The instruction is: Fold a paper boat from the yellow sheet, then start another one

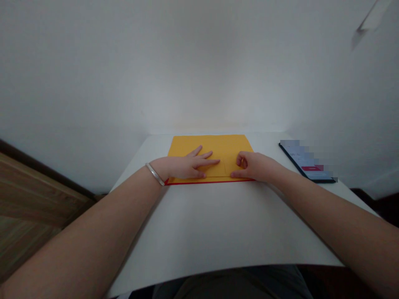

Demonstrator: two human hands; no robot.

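An orange sheet of paper (218, 144) lies flat on the far part of a white table (212, 224), with a red edge showing along its near side. A smaller folded flap of the paper sits near its front middle. My left hand (187, 166) lies flat on the paper, fingers stretched out and spread, pressing it down; a silver bangle is on that wrist. My right hand (252, 166) rests on the paper's front right part with its fingers curled in, the thumb and fingertips pressed to the flap's right edge.
A dark tablet or phone (307, 164) with a lit screen lies on the table at the right. A white wall stands just behind the table. Wooden flooring (28, 199) shows at the left, below the table's edge.
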